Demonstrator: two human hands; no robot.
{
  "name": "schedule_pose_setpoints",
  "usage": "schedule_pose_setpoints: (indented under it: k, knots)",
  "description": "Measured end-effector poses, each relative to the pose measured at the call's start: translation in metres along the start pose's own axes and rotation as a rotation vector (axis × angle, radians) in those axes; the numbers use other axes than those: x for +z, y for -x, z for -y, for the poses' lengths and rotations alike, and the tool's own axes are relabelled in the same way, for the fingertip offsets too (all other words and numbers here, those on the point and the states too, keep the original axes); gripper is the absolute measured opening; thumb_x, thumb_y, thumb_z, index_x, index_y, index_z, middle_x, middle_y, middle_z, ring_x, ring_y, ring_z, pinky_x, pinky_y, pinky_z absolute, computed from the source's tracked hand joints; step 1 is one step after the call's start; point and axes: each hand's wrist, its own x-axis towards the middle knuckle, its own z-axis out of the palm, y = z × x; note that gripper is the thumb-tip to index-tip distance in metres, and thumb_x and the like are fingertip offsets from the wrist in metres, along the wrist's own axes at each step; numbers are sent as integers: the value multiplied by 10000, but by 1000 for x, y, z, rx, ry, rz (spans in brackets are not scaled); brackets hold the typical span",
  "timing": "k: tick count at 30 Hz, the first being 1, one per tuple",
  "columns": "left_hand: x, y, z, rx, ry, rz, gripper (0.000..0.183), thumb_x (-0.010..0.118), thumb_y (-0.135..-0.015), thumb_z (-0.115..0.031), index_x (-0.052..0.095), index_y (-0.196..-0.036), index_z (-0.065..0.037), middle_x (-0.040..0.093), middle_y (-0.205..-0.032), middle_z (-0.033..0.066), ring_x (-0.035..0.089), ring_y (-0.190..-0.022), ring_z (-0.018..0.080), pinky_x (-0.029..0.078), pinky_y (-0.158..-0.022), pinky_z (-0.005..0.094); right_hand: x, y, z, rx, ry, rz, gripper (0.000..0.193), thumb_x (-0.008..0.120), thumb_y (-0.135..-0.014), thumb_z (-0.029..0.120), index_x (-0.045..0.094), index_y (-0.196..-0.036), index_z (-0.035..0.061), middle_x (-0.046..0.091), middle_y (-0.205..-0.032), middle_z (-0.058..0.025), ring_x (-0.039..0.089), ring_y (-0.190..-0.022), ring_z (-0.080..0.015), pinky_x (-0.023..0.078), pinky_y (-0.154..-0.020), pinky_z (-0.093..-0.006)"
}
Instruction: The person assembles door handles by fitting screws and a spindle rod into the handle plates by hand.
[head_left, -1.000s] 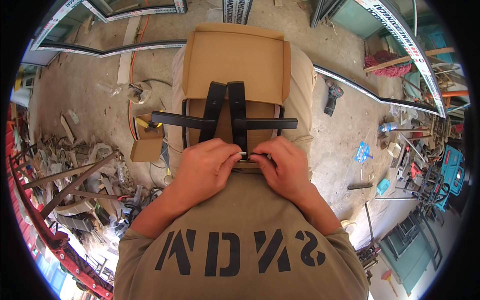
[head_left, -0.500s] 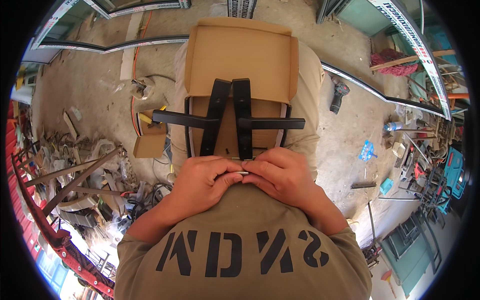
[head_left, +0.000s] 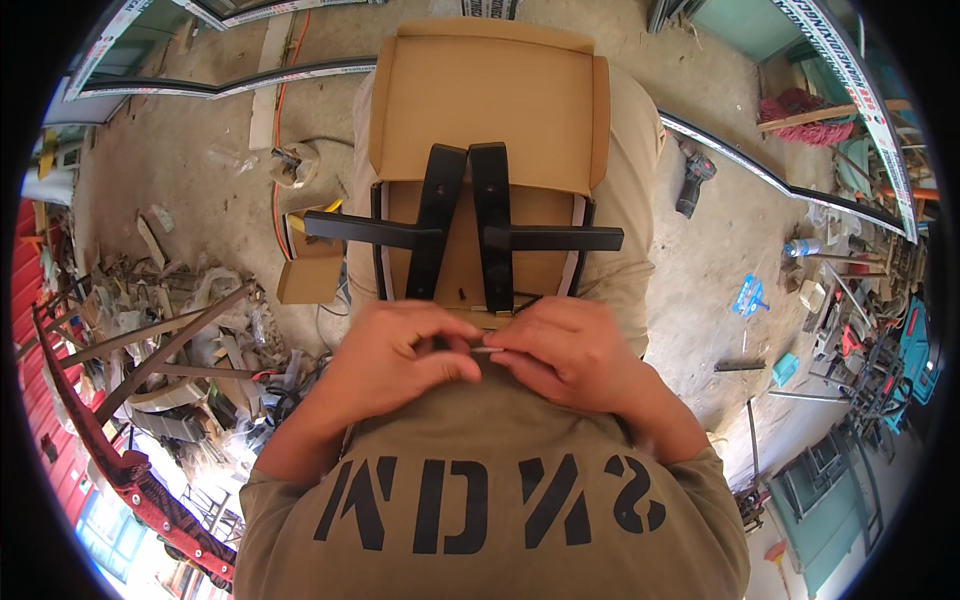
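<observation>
Right hand (head_left: 570, 352) pinches pin (head_left: 484, 350), left hand (head_left: 400, 352) unclenched; black brackets (head_left: 491, 220) overhang box (head_left: 485, 95); drill (head_left: 692, 182) nearby.

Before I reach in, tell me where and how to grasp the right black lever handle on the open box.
Take the right black lever handle by its lever, near the free end, probably best from the right: this slim bar juts sideways from the long plate, and its tip overhangs the cardboard box on that side. The plate lies close beside the left handle.
</observation>
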Motion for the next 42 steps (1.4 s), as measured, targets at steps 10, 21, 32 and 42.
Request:
schedule_pose_setpoints:
  k: [10,21,32,42]
  knots:
    - [5,-18,22,468,-813,-241,229,823,-791,-84,804,-1013,-139,643,-871,21,674,-774,233,534,-646,374,-14,3,-6,231,58,-92,158,867,-901,78,810,-1048,80,704,-847,-72,701,-761,-285,552,-654,-410]
    - [7,-31,12,478,-1041,-83,91,696,-825,-157,655,-896,-118,557,-920,40,653,-832,214,562,-682,352,-13,0,-3,190,66,-130,147,862,-904,72,806,-1039,79,711,-862,-81,690,-752,-283,540,-644,-403]
    - [-25,-3,11,422,-378,-310,191,768,-939,22,737,-1109,-59,734,-1072,88,739,-926,266,586,-770,332,-28,-2,7,252,8,-188,177,864,-920,37,812,-1087,64,736,-894,-72,659,-668,-192,505,-586,-318]
    - [-47,-18,-19,318,-144,-514,163,806,-948,56,759,-1094,0,776,-1016,92,708,-923,172,558,-813,311,-10,-10,9,245,-130,-26,155,859,-947,101,804,-1087,66,748,-927,-76,711,-753,-234,553,-647,-348]
